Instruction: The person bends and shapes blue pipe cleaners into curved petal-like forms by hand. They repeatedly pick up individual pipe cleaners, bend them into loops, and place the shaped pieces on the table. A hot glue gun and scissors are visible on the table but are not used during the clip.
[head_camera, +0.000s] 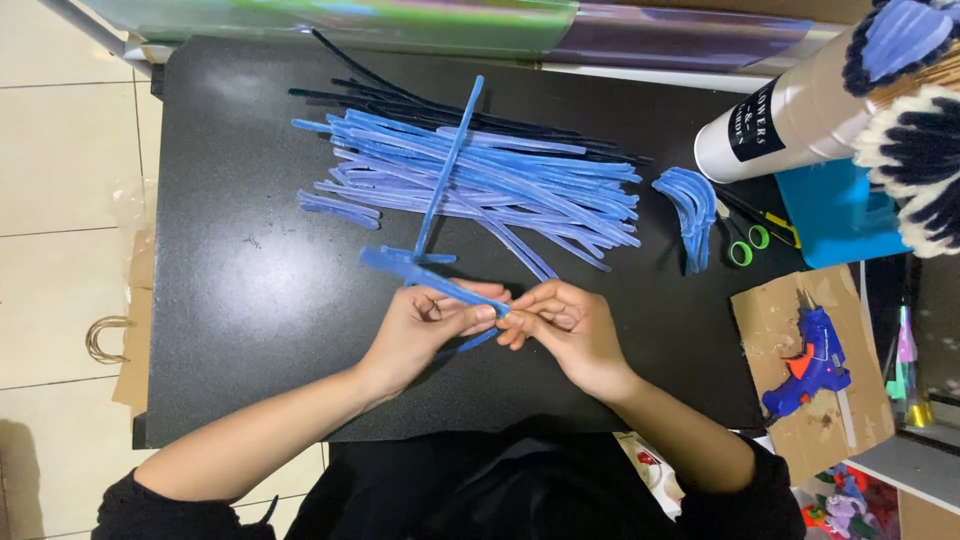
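Blue, fuzzy pipe cleaners are the material worked here on a black table (250, 300). Far to the left of the hands, a brown paper bag (135, 330) with a looped handle is seen on the tiled floor beside the table edge. The left hand (425, 330) is closed in a pinch on a bent blue pipe cleaner piece (425, 268), whose folded part juts out to the upper left of the knuckles while one long stem rises straight away from the hand, across the pile beyond. The right hand (565, 325) is met fingertip to fingertip with the left, and the same piece is gripped between its thumb and forefinger; a short blue end is seen poking out below the joined fingers. Beyond both hands, a loose pile of light blue pipe cleaners (490, 180) is spread across the table, with dark pipe cleaners (400, 100) lying under its far side. To the upper right of the right hand, a small bundle of curved blue pieces (690, 205) is laid, and just past it green-handled scissors (745, 240). A white tube (790, 120) is laid further off, at the far right. To the right of the right hand, a blue glue gun (812, 365) is rested on a cardboard sheet (775, 310).
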